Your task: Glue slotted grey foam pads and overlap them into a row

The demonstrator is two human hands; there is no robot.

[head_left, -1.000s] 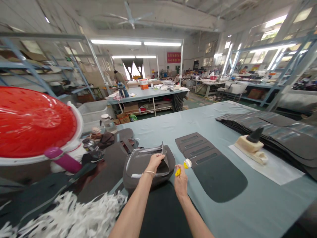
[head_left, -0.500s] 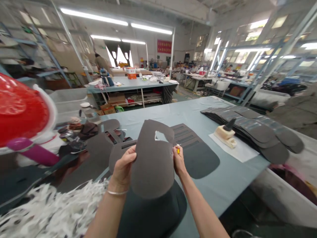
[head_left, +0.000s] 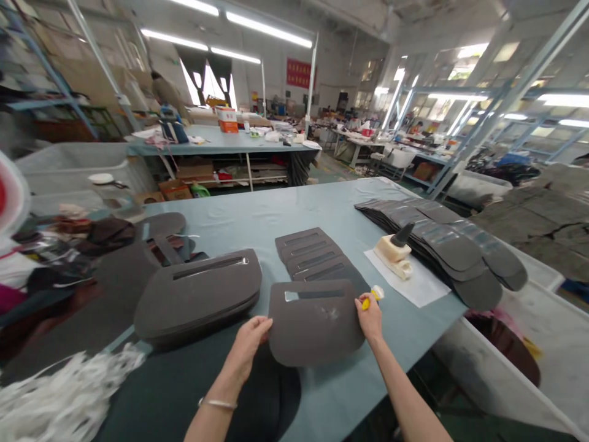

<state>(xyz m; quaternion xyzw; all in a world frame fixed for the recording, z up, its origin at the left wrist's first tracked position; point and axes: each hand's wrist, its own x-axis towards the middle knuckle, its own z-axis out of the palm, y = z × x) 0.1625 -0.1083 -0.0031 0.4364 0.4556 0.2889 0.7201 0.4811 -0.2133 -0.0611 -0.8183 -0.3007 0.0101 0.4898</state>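
A dark grey rounded panel [head_left: 317,331] with a slot near its top edge is held between my two hands, over the near end of a row of overlapping slotted panels [head_left: 313,252]. My left hand [head_left: 251,337] pinches its left edge. At the right edge, my right hand [head_left: 369,316] grips the panel together with a small yellow-handled brush [head_left: 373,297] whose pale tip points up and away. Shiny smears mark the panel's face. Left of it lies a stack of similar slotted panels [head_left: 197,294].
Beyond my right hand, a cream bottle with a black nozzle [head_left: 396,248] lies on white paper [head_left: 423,291]. Fanned grey pieces [head_left: 442,236] cover the right side of the blue table [head_left: 257,212]. White strips [head_left: 59,399] are heaped at lower left. A grey bin [head_left: 506,368] stands at right.
The panel has gone from upright to lying flatter, turned so its slot runs crosswise, and moved right and lower. Both hands still hold it. The view has swung to the right.
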